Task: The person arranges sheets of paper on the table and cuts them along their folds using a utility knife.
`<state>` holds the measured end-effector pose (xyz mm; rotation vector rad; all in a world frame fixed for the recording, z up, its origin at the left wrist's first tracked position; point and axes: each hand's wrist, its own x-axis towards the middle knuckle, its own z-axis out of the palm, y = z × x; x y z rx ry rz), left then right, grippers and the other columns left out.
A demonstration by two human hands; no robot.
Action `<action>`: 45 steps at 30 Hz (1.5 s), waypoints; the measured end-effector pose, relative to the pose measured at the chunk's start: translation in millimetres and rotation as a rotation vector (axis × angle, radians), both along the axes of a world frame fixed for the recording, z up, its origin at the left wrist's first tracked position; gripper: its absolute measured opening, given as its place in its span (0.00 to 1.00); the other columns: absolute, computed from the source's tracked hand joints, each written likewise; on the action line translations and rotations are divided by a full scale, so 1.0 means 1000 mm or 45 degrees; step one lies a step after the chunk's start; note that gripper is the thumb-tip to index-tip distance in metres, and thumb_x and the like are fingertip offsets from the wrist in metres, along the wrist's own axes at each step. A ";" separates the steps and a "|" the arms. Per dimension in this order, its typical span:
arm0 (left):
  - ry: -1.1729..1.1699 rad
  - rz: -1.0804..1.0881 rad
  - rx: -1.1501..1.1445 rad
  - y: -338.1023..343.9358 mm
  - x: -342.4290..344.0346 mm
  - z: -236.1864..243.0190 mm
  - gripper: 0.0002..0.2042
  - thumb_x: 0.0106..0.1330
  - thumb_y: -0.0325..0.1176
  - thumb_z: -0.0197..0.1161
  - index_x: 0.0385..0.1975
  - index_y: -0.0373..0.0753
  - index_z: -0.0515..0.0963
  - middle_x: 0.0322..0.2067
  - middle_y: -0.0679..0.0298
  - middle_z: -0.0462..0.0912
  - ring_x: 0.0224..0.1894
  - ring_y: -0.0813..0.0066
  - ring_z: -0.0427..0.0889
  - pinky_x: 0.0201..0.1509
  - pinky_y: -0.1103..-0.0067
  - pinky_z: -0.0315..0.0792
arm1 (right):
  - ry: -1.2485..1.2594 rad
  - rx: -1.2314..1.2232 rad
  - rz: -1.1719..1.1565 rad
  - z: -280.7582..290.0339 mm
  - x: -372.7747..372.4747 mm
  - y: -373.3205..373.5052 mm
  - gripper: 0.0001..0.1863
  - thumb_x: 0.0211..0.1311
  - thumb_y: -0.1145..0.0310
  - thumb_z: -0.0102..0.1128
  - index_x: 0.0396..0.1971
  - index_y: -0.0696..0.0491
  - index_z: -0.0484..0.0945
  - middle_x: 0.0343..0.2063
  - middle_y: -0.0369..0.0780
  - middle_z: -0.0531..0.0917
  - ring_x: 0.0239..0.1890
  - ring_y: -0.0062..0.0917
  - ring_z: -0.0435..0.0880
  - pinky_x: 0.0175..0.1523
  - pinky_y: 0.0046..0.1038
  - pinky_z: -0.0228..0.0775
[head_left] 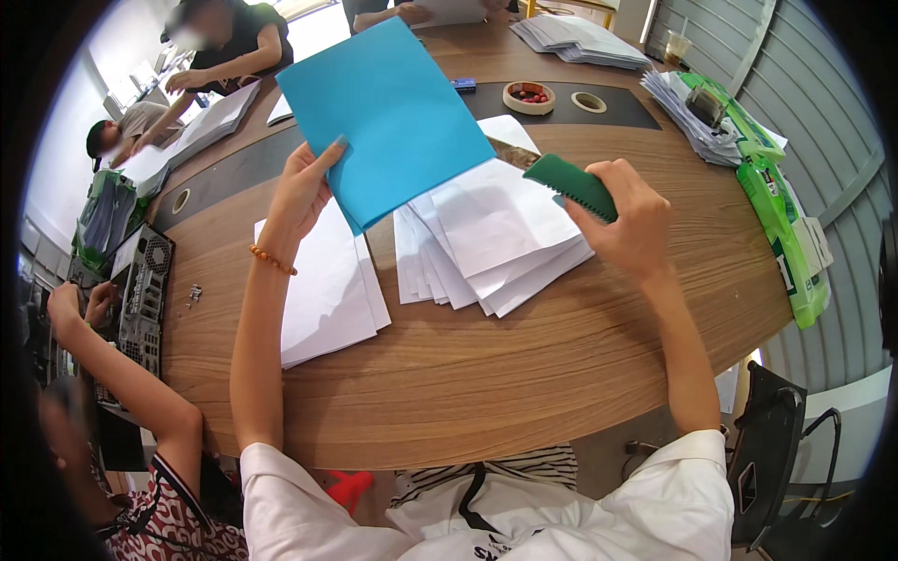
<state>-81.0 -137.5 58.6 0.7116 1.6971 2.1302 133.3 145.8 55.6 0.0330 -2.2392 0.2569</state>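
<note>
Bright blue, a smooth rectangular sheet like thin card or a cover (388,117) is held tilted above a brown wood-grain table (524,383) with a curved near edge. The wearer's left hand (301,192), with an orange-brown bead bracelet (272,261) at the wrist, pinches the sheet near its lower left corner, thumb on the front face. The right hand (625,215) is closed around a dark green, slightly curved tool with a toothed lower edge (572,185), raised just beside the sheet's lower right corner. A mottled brown piece shows between tool and sheet; what it is cannot be told.

Below, in the middle of the table, lies a loosely fanned pile of white paper (505,234); left of it, nearer the front edge, are more white sheets (323,313). Toward the far edge sits a tan ring with small red items inside (528,109), with a smaller tan ring (589,110) to its right. Bright green plastic packs (778,229) line the right edge. At the left edge, a co-worker's hand (67,304) is by a dark metal computer case (150,299), with small silvery bits (195,294) lying just beside the case.
</note>
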 end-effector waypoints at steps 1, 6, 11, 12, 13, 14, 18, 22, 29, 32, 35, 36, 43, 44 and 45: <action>0.013 -0.032 -0.018 0.003 0.002 0.000 0.11 0.64 0.32 0.56 0.41 0.32 0.71 0.36 0.60 0.79 0.35 0.80 0.80 0.39 0.82 0.77 | -0.018 0.014 0.006 0.000 0.001 -0.002 0.15 0.42 0.61 0.68 0.28 0.50 0.73 0.22 0.35 0.73 0.20 0.29 0.76 0.23 0.28 0.66; 0.068 -0.030 -0.054 0.005 0.001 0.002 0.12 0.64 0.32 0.56 0.42 0.31 0.71 0.36 0.60 0.79 0.36 0.79 0.80 0.41 0.82 0.77 | -0.005 -0.018 -0.030 0.003 0.000 0.000 0.14 0.42 0.65 0.67 0.28 0.51 0.74 0.23 0.36 0.75 0.22 0.30 0.77 0.25 0.28 0.67; 0.058 0.000 -0.012 0.002 0.002 0.004 0.12 0.64 0.32 0.56 0.42 0.31 0.71 0.36 0.59 0.79 0.37 0.78 0.80 0.41 0.82 0.76 | 0.086 0.040 -0.032 0.004 0.001 0.011 0.15 0.42 0.62 0.68 0.28 0.50 0.74 0.22 0.35 0.74 0.20 0.29 0.76 0.23 0.28 0.67; 0.049 -0.023 -0.016 0.001 -0.001 0.002 0.12 0.64 0.32 0.56 0.43 0.31 0.70 0.37 0.59 0.79 0.37 0.78 0.80 0.41 0.82 0.77 | 0.062 0.004 -0.030 0.004 0.001 0.009 0.15 0.42 0.61 0.68 0.28 0.51 0.74 0.22 0.35 0.74 0.20 0.29 0.76 0.23 0.28 0.67; 0.041 -0.046 -0.019 0.001 -0.001 0.002 0.13 0.64 0.32 0.56 0.43 0.31 0.70 0.37 0.59 0.79 0.37 0.78 0.80 0.41 0.82 0.77 | 0.038 -0.032 -0.027 0.004 0.001 0.007 0.15 0.42 0.61 0.68 0.28 0.51 0.74 0.22 0.35 0.74 0.20 0.29 0.76 0.23 0.27 0.67; 0.043 -0.044 -0.018 0.000 0.000 0.002 0.13 0.64 0.32 0.56 0.43 0.31 0.70 0.37 0.59 0.79 0.37 0.78 0.80 0.41 0.82 0.77 | 0.040 -0.031 -0.026 0.003 0.002 0.005 0.15 0.42 0.61 0.68 0.28 0.51 0.74 0.22 0.35 0.74 0.20 0.29 0.76 0.23 0.27 0.67; 0.042 -0.085 -0.075 0.008 0.011 0.002 0.13 0.64 0.33 0.56 0.43 0.31 0.70 0.37 0.60 0.79 0.36 0.79 0.79 0.39 0.83 0.76 | -0.021 -0.013 0.013 0.002 0.002 -0.001 0.15 0.42 0.61 0.68 0.27 0.51 0.74 0.22 0.35 0.75 0.20 0.28 0.77 0.23 0.27 0.68; 0.073 -0.040 -0.112 0.008 0.011 0.003 0.13 0.64 0.33 0.56 0.43 0.31 0.71 0.36 0.61 0.79 0.34 0.80 0.79 0.38 0.83 0.76 | 0.015 -0.012 -0.005 0.001 0.000 0.004 0.14 0.43 0.62 0.67 0.28 0.51 0.74 0.23 0.36 0.75 0.21 0.29 0.77 0.25 0.28 0.68; 0.060 -0.028 -0.136 -0.008 0.001 0.004 0.13 0.64 0.33 0.55 0.43 0.32 0.71 0.36 0.61 0.79 0.36 0.80 0.79 0.38 0.83 0.76 | 0.159 -0.131 -0.198 0.015 0.005 0.033 0.13 0.43 0.65 0.66 0.29 0.52 0.75 0.23 0.37 0.76 0.23 0.30 0.78 0.27 0.29 0.68; 0.073 -0.017 -0.101 -0.004 0.004 0.006 0.14 0.64 0.35 0.55 0.43 0.33 0.71 0.34 0.62 0.79 0.35 0.81 0.79 0.37 0.83 0.76 | 0.147 -0.157 -0.129 0.014 0.005 0.027 0.12 0.43 0.65 0.66 0.28 0.52 0.75 0.23 0.37 0.76 0.23 0.30 0.78 0.27 0.28 0.68; 0.045 -0.003 -0.093 -0.009 -0.001 0.004 0.14 0.64 0.37 0.55 0.43 0.33 0.71 0.34 0.63 0.79 0.34 0.82 0.79 0.37 0.82 0.76 | 0.131 -0.081 -0.016 0.012 0.003 0.023 0.12 0.41 0.67 0.67 0.27 0.52 0.75 0.22 0.36 0.75 0.22 0.29 0.77 0.26 0.27 0.67; 0.039 0.029 -0.070 -0.011 -0.002 0.003 0.14 0.64 0.38 0.55 0.43 0.33 0.71 0.34 0.63 0.79 0.33 0.82 0.79 0.36 0.83 0.75 | 0.157 -0.041 0.048 0.012 0.003 0.022 0.13 0.39 0.67 0.68 0.27 0.52 0.74 0.22 0.36 0.75 0.22 0.28 0.77 0.25 0.26 0.67; -0.114 0.164 0.056 -0.011 -0.008 -0.001 0.11 0.64 0.37 0.56 0.38 0.36 0.72 0.32 0.65 0.80 0.30 0.84 0.78 0.34 0.85 0.74 | 0.137 0.158 0.260 0.015 0.006 0.015 0.16 0.35 0.67 0.71 0.26 0.51 0.75 0.20 0.34 0.74 0.20 0.25 0.76 0.22 0.24 0.66; -0.114 0.166 0.057 -0.012 -0.009 -0.001 0.11 0.64 0.37 0.56 0.38 0.36 0.72 0.32 0.65 0.80 0.30 0.84 0.78 0.34 0.85 0.74 | 0.138 0.159 0.262 0.014 0.005 0.013 0.16 0.35 0.67 0.71 0.26 0.51 0.75 0.20 0.34 0.74 0.20 0.25 0.76 0.22 0.24 0.66; -0.118 0.176 0.059 -0.012 -0.009 -0.001 0.11 0.64 0.37 0.56 0.37 0.36 0.72 0.31 0.65 0.80 0.30 0.84 0.78 0.33 0.85 0.74 | 0.125 0.170 0.256 0.014 0.005 0.012 0.16 0.35 0.67 0.71 0.26 0.51 0.75 0.20 0.34 0.74 0.20 0.25 0.76 0.22 0.24 0.66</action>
